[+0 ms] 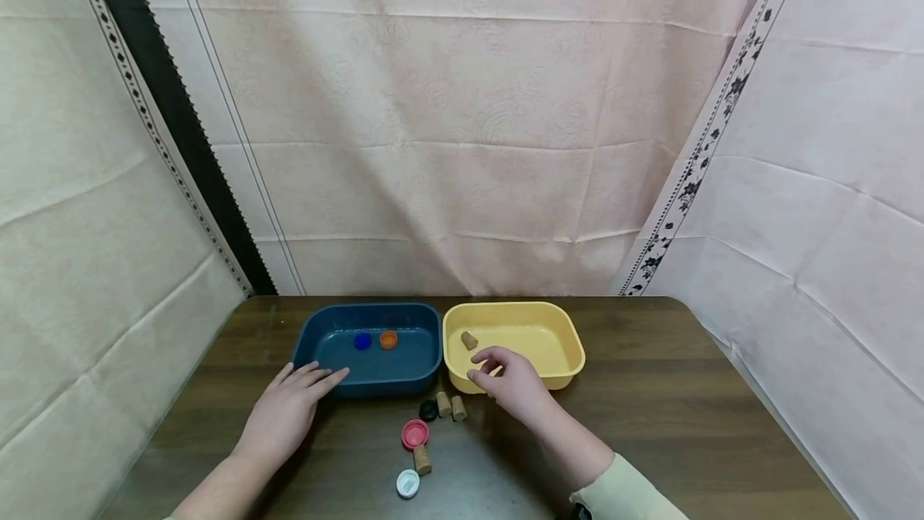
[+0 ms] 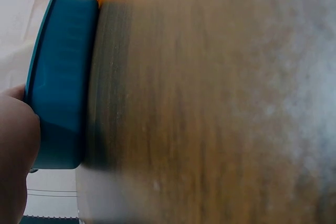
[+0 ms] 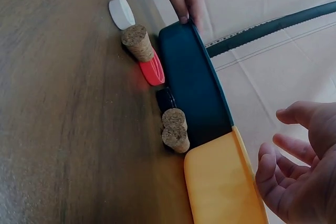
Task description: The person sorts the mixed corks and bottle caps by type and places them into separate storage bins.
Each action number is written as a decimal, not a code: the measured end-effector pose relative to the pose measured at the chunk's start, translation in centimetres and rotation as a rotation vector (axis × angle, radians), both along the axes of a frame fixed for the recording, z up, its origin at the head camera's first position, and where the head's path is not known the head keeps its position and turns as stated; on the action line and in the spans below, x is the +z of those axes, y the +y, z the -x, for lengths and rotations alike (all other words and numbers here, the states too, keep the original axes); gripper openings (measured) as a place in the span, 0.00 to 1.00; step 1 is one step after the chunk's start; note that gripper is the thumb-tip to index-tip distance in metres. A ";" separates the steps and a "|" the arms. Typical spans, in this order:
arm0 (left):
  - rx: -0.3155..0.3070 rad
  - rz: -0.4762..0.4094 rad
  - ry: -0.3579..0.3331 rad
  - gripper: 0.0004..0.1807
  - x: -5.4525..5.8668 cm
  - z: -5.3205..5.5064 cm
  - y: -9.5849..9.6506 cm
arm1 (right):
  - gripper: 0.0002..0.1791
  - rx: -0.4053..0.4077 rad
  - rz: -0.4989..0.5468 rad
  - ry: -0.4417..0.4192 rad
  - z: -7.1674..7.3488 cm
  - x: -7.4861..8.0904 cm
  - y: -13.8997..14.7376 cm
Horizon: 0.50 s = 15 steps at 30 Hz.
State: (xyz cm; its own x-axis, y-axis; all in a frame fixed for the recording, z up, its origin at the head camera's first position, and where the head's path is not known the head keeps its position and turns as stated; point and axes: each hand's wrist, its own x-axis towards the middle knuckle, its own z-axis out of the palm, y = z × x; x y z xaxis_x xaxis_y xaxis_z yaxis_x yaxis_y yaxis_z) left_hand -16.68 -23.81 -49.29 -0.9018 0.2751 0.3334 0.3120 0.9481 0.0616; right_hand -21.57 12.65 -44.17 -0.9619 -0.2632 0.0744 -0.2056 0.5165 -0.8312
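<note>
Right hand (image 1: 508, 382), empty fingers parted, hovers over the yellow tray (image 1: 545, 347); left hand (image 1: 290, 404), fingers extended, touches the blue tray (image 1: 386, 387).

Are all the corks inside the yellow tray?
No, one cork is on the table, next to the red cap.

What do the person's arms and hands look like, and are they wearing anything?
Both the left hand and right hand are bare: no gloves or rings show. The right arm has a pale, light greenish sleeve ending partway along the forearm. A small black thing peeks out there, too cut off to identify. The left forearm shows mostly bare.
</note>
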 end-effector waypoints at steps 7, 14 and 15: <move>0.003 0.007 0.000 0.31 0.0 0.0 0.0 | 0.15 0.019 0.001 -0.018 -0.1 -0.5 0.2; 0.006 0.011 0.003 0.31 0.0 0.0 0.0 | 0.10 0.049 -0.001 0.007 -0.6 -0.9 0.0; 0.006 0.011 0.001 0.31 0.0 0.0 0.0 | 0.10 0.055 -0.006 0.009 -0.6 -0.9 0.0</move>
State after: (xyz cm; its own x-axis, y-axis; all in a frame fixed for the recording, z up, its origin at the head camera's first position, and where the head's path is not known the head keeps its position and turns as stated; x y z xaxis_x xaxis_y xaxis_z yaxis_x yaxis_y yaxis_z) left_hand -16.68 -23.76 -49.27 -0.9032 0.2730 0.3311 0.3060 0.9507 0.0507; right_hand -20.94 12.63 -45.12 -0.9453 -0.3160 0.0811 -0.2411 0.5090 -0.8264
